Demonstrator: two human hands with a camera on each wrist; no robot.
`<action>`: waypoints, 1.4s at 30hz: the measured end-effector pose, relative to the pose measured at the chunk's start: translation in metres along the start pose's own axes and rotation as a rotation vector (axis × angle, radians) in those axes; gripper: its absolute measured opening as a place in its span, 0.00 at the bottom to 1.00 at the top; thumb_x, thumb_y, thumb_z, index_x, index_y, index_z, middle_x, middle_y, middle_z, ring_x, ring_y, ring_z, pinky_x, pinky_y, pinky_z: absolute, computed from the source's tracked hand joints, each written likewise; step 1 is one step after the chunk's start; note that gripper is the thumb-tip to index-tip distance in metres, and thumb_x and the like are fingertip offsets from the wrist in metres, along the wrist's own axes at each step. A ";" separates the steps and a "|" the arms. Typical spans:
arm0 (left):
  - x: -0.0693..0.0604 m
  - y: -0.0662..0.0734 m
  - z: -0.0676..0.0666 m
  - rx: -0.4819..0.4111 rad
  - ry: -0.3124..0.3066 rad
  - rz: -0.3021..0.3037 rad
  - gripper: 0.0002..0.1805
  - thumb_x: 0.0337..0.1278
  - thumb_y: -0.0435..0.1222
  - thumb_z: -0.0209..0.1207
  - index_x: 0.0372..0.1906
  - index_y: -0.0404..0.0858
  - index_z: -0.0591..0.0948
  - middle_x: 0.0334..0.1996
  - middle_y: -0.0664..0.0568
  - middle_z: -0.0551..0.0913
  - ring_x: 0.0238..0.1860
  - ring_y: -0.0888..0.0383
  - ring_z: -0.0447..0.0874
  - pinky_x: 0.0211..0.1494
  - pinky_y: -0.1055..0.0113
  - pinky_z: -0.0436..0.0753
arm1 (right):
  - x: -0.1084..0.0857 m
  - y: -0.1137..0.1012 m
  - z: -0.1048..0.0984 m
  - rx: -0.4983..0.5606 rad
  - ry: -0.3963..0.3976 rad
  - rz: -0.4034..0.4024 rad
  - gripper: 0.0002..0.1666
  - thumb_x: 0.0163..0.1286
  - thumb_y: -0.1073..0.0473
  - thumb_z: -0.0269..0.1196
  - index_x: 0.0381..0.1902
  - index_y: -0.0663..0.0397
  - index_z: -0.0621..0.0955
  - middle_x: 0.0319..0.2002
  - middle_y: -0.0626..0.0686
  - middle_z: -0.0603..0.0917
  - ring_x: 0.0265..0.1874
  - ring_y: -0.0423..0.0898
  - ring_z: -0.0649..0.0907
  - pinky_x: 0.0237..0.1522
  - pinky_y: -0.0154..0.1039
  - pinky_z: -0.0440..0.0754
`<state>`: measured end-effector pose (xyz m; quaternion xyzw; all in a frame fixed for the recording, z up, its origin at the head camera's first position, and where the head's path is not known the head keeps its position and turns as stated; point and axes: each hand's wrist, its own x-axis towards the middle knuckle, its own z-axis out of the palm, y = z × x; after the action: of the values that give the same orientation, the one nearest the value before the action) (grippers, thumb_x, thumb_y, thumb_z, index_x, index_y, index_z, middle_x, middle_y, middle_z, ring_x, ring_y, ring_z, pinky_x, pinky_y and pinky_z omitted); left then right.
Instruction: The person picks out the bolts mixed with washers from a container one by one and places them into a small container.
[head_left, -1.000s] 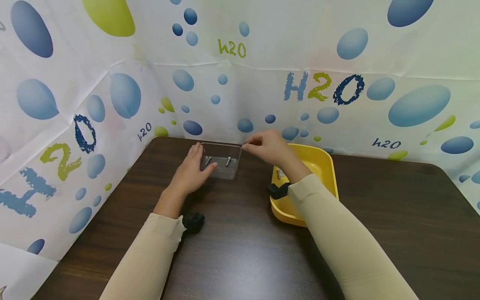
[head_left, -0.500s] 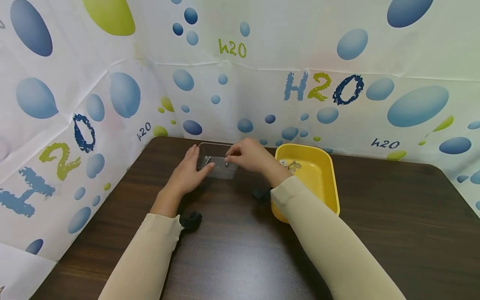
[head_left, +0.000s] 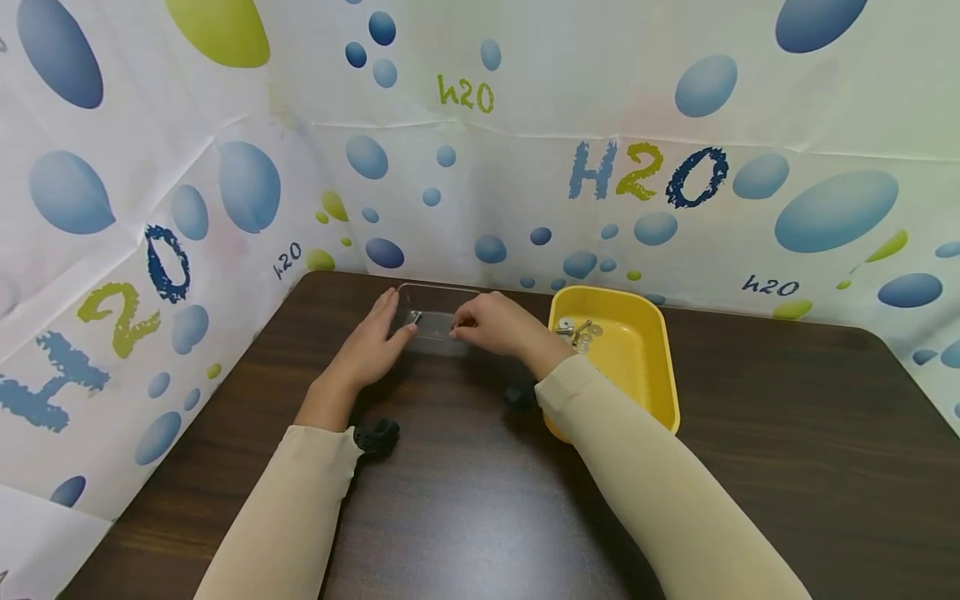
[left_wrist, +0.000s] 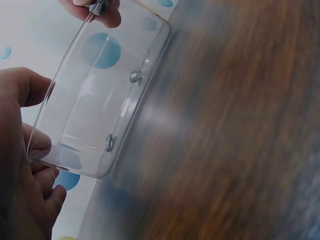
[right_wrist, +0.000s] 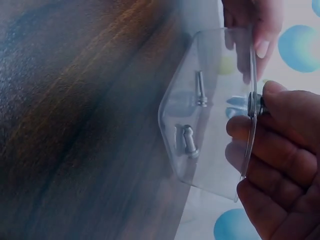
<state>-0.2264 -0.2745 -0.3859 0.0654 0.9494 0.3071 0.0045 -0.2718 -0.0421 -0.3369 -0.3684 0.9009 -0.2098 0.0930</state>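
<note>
The clear box (head_left: 435, 344) opens upward, its long axis left to right.

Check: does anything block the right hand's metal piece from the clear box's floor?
Nothing visible does: the right hand holds the metal piece at the rim of the open clear box; two bolts lie inside with space beside them.

On the white backdrop (head_left: 540, 100) I read big H2O (head_left: 641, 177), green h2O (head_left: 467, 95) and, near its bottom edge, dark h2O (head_left: 770, 287); slanted H2O (head_left: 135, 327) and slanted h2O (head_left: 287, 261) nearer its left edge.
</note>
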 end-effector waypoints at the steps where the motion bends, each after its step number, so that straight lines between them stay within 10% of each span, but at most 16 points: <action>1: 0.000 -0.001 0.000 0.000 0.000 0.001 0.41 0.73 0.52 0.44 0.79 0.38 0.43 0.80 0.45 0.40 0.80 0.47 0.38 0.78 0.45 0.48 | 0.000 0.000 0.000 -0.013 -0.008 -0.004 0.12 0.72 0.52 0.62 0.45 0.48 0.88 0.40 0.45 0.88 0.33 0.40 0.82 0.42 0.33 0.83; 42: 0.000 0.000 0.000 -0.004 -0.001 0.001 0.41 0.73 0.51 0.44 0.79 0.39 0.41 0.80 0.45 0.39 0.80 0.48 0.37 0.78 0.45 0.47 | 0.001 -0.006 0.001 -0.131 -0.110 0.000 0.15 0.74 0.52 0.59 0.51 0.49 0.87 0.42 0.47 0.88 0.37 0.41 0.83 0.49 0.38 0.83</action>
<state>-0.2265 -0.2742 -0.3860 0.0660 0.9488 0.3088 0.0050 -0.2687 -0.0468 -0.3351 -0.3849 0.9061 -0.1298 0.1181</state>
